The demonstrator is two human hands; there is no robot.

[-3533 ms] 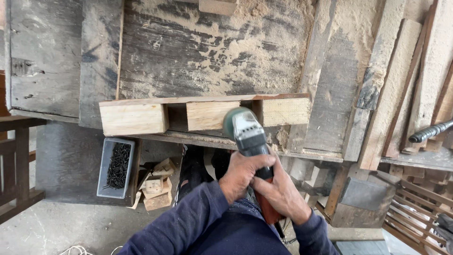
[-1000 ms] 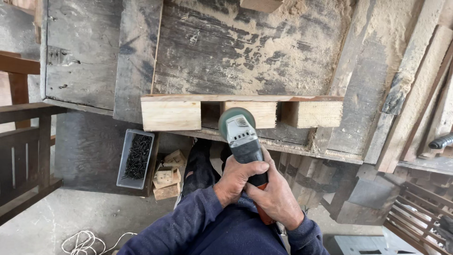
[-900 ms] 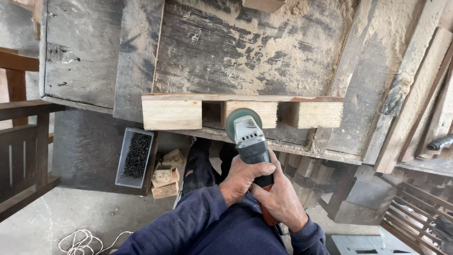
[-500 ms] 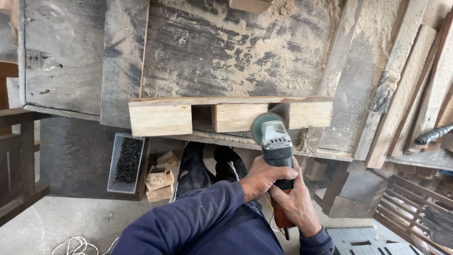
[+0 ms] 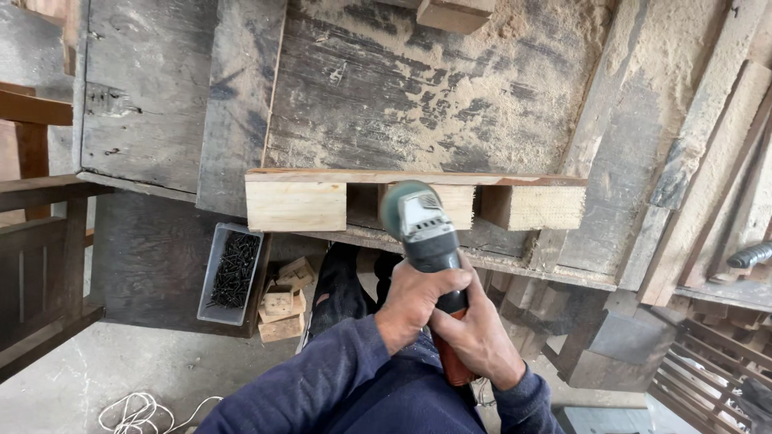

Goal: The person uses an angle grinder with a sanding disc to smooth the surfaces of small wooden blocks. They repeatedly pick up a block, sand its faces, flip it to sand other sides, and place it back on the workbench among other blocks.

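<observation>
- Here, seen from above, the left hand (image 5: 416,301) is clenched around the dark body of an angle grinder (image 5: 426,241), fingers wrapped over the top of the grip.
- The right hand (image 5: 481,337) is closed lower down on the same tool, around its reddish rear handle, just behind and touching the left hand.
- The grinder points away from the person; its round disc guard sits against the front face of the middle block of a pale wooden piece (image 5: 414,197).
- That piece, a thin board over three blocks, lies at the near edge of a dusty workbench (image 5: 450,104).
- A grey tray of dark screws (image 5: 231,272) sits below on the left, beside small wood offcuts (image 5: 283,304).
- Compared with half a second earlier, the grinder has shifted left, from the gap near the right block to the middle block.
</observation>
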